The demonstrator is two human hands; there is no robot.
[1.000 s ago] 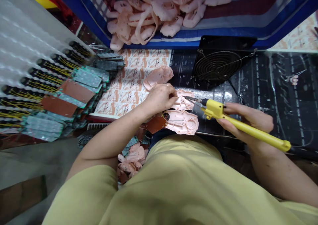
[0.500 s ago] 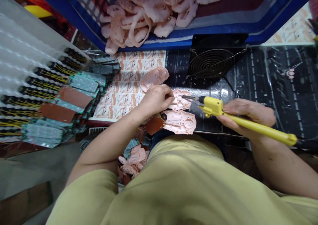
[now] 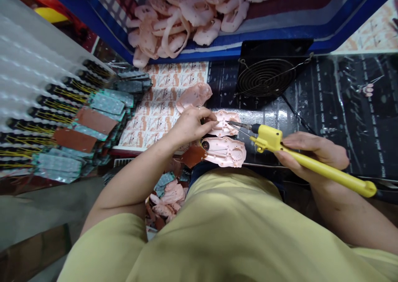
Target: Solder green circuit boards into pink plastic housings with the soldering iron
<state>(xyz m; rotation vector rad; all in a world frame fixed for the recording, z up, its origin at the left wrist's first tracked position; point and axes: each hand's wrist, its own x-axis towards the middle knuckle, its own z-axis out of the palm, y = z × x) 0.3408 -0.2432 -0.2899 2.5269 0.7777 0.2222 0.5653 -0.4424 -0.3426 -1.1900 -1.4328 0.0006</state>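
Observation:
My right hand point(image 3: 314, 149) is wrapped round the handle of a yellow soldering iron point(image 3: 269, 137) with a thin solder guide beside its tip. The tip points left into a pink plastic shell half point(image 3: 224, 123) lying on the bench. My left hand point(image 3: 194, 124) is over the left end of that shell, thumb and fingers pinched together; what they pinch is too small to make out. Nearer my body lies another pink shell half point(image 3: 233, 152) with a round black part and thin wires in it. A brown circuit board point(image 3: 193, 155) adjoins its left end.
A third pink shell piece point(image 3: 194, 95) lies beyond my left hand. Behind stands a blue crate point(image 3: 217, 54) with many pink shells. A black fan point(image 3: 265, 76) with a wire guard is before it. Stacked circuit boards point(image 3: 105, 103) with yellow wires fill the left side.
The soldering iron and my right hand have shifted slightly right and down. My left thumb and fingers have shifted a little over the far shell. The view has moved slightly.

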